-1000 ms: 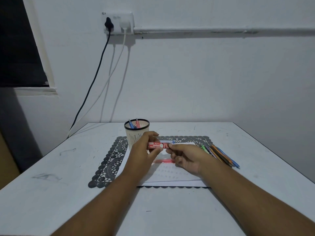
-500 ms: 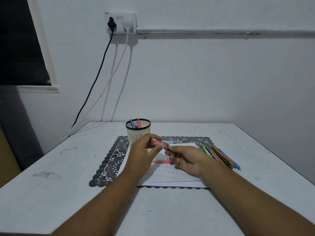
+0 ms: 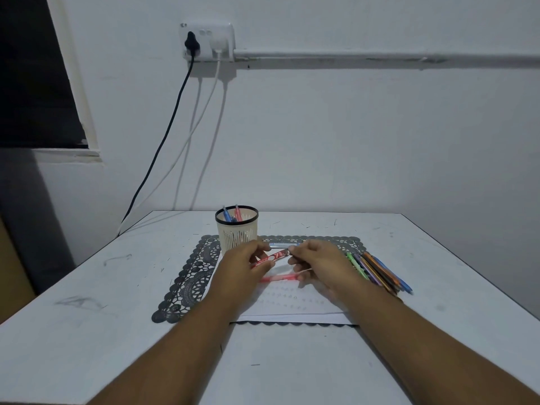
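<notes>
A small red case with white print (image 3: 273, 257) is held just above a white sheet (image 3: 292, 302) on a dark lace placemat (image 3: 187, 282). My left hand (image 3: 239, 270) grips its lower left end between thumb and fingers. My right hand (image 3: 318, 264) pinches its upper right end. A red pen (image 3: 279, 277) lies on the sheet under the hands. A blue and grey pen (image 3: 282, 244) lies behind them.
A cream mesh pen cup (image 3: 236, 230) with a blue and a red pen stands at the mat's back left. Several coloured pens (image 3: 377, 271) lie in a row at the mat's right. Cables hang from a wall socket (image 3: 207, 42) down past the table's far left corner.
The red case has tilted from level to slanted, its right end higher. Both hands stay on it, and the right hand has shifted slightly right.
</notes>
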The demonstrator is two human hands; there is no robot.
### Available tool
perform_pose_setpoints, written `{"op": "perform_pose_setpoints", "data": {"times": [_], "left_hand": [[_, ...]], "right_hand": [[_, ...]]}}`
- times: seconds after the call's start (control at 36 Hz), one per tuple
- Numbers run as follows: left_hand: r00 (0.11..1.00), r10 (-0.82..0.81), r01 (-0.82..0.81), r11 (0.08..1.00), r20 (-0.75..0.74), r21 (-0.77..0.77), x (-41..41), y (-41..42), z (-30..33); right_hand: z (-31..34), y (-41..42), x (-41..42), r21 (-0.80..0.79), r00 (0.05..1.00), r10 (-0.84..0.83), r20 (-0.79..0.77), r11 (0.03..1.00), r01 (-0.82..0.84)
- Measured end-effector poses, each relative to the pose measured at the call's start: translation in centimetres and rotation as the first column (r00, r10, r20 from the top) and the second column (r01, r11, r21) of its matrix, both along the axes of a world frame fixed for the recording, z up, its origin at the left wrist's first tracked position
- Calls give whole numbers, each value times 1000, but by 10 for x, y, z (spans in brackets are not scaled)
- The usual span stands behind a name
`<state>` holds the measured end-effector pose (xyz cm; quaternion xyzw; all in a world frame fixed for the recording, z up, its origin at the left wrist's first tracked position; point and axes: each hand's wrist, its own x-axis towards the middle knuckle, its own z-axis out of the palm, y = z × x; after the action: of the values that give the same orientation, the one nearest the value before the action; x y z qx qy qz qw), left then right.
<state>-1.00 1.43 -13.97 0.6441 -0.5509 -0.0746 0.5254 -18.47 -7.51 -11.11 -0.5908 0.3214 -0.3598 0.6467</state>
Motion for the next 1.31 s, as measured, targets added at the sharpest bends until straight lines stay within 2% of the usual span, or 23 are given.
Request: {"op": "perform_pose_setpoints", "data": {"times": [0.11,0.22,0.42,0.58,0.89,1.31], "left_hand": [[998,40,-40,999,49,12,0,1,1],[1000,31,-31,999,4,32,0,2,1],[994,38,-42,998,107,41,-2,4,5],[994,31,-37,998,108,53,-3,4,5],[990,31,-37,998,134,44,-4,5,6],[990,37,-45,998,134,54,-4,5,6]], "right_hand": [[5,5,-3,-138,1000,0,-23,990,-3],[8,7,-4,-237,996,-30,-87,972,9],[9,7,-3,-194,998,-57,-36,980,49],[8,6,-3,-129,998,-63,5,990,63],[9,9,-2,-159,998,-61,-14,985,58],[9,7,-2,-121,998,-64,2,991,64]]}}
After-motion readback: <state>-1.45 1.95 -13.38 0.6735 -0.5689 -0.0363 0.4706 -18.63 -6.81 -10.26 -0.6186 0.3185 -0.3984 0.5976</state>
